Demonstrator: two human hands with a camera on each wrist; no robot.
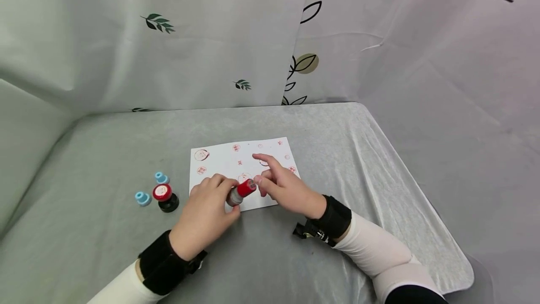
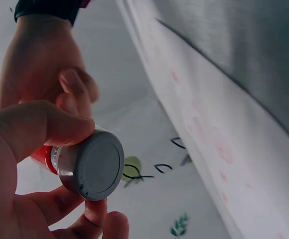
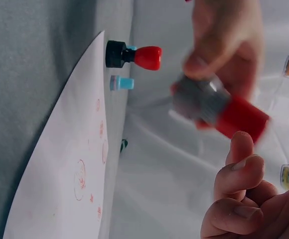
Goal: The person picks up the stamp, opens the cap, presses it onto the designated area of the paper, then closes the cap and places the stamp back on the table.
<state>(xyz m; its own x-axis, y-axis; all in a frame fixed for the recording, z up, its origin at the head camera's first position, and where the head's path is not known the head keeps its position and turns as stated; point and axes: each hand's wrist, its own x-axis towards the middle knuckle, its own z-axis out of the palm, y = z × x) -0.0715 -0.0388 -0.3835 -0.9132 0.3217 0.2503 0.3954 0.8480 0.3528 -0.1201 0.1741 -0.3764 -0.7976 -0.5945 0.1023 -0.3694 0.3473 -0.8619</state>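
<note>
My left hand (image 1: 207, 209) grips a cylindrical red-and-grey stamp (image 1: 241, 192) between thumb and fingers, held tilted above the near part of a white sheet of paper (image 1: 219, 154). In the left wrist view the stamp's flat grey end (image 2: 102, 165) faces the camera. Its red end (image 3: 242, 118) points toward my right hand (image 1: 291, 191), which hovers just beside it. That hand's index finger is extended and its other fingers are loosely bent, with nothing held. Red prints of circles, faces and small shapes are scattered over the paper.
Left of the paper, a black stamp with a red top (image 1: 162, 193) stands near two small light-blue stamps, one behind it (image 1: 161, 178) and one to its left (image 1: 143, 198). A grey cloth (image 1: 105, 154) covers the table, and a patterned pale curtain (image 1: 219, 36) hangs behind.
</note>
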